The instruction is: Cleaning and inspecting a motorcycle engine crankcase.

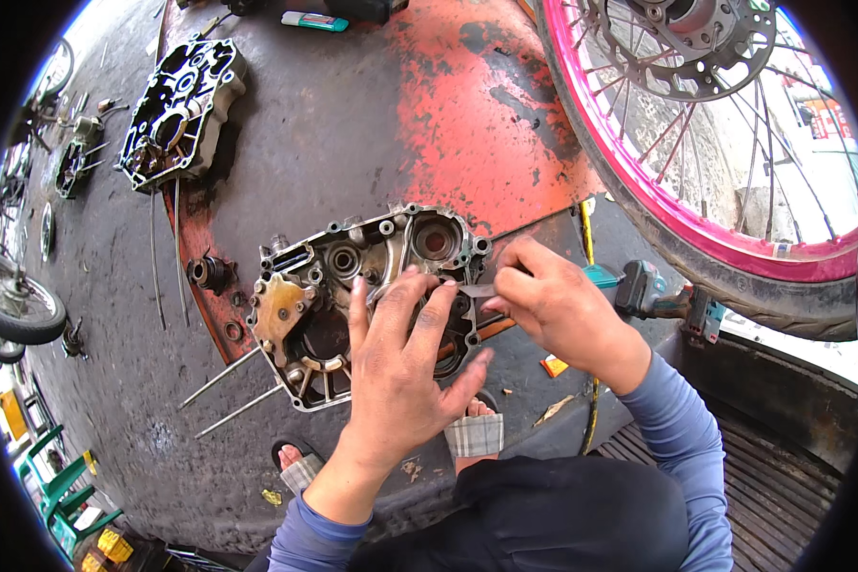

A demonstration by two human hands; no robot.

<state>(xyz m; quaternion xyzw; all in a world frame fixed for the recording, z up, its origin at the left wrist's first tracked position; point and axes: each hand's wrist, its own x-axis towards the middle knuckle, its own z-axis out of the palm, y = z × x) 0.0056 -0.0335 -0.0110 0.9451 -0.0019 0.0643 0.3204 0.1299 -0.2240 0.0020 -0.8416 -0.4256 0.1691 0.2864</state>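
Head view: engine casing (379, 255) lay near centre; left hand (400, 357) rested over it, fingers splayed, gripping nothing visible, probably steadying it; right hand (562, 297) pinched a metal strip (477, 290) at its three o'clock.

I have the engine case (330, 271) under the left hand (400, 367), with the right hand (561, 297) at its right edge. Second case (217, 98): behind, left. Wheel (631, 188): behind, right. Power tool (643, 290): beside the wheel.

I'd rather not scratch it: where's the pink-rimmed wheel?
In the head view, the wheel is at the upper right, beyond the right hand and just above the power tool.
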